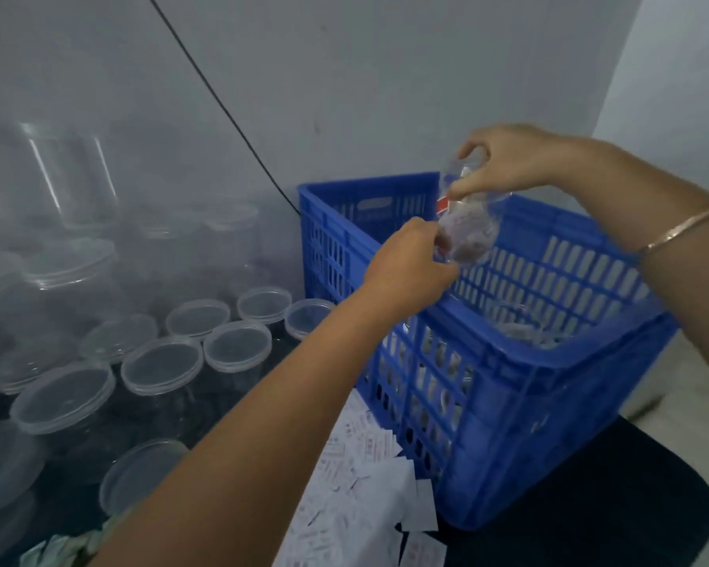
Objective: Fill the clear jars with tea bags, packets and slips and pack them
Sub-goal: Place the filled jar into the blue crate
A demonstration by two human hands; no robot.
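Observation:
A clear jar (469, 227) with tea bags and a red-printed slip inside hangs tilted over the blue crate (488, 362). My right hand (504, 161) grips its lid end from above. My left hand (410, 263) touches the jar's lower side with its fingertips over the crate's near rim. Several filled jars (520, 325) lie blurred at the bottom of the crate. Many lidded clear jars (160, 366) stand in rows on the left. A heap of white printed slips (357, 497) lies in front of the crate.
A grey wall stands close behind, with a black cable (222, 100) running down it. Stacked clear containers (58, 178) rise at the far left. Green packets (58, 550) lie at the bottom left. The crate sits on a dark surface (590, 505).

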